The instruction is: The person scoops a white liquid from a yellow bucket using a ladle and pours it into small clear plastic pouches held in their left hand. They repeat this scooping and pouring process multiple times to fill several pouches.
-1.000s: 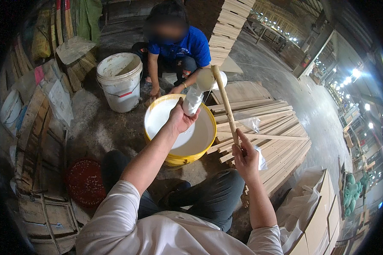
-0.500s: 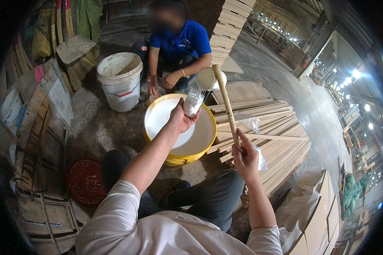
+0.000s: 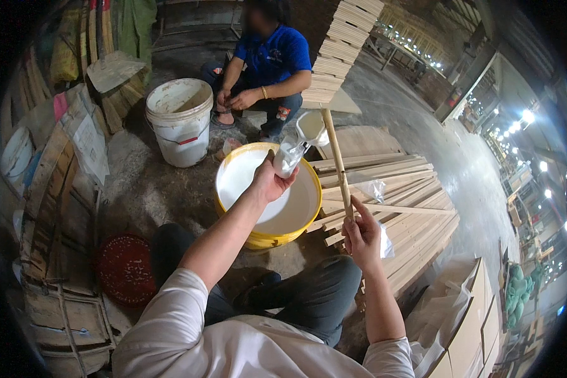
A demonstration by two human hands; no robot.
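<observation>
My left hand is wrapped around a clear plastic cup with white liquid in it, held over a yellow-rimmed tub. White liquid fills much of the tub. My right hand grips the lower end of a long wooden handle. At the far end of that handle, a ladle with a pale, white-coated bowl is tipped beside the cup's mouth. Whether liquid is still running between them is hard to make out.
Beyond the tub a person in a blue shirt squats, both hands together. A white bucket stands at the far left, and a red basket near my left leg. Wooden strips lie to the right, beside wrapped boards.
The ladle's bowl has come down slightly and turned, and the streams of white liquid seen earlier no longer show clearly. The other person has drawn their hands back from beside the tub.
</observation>
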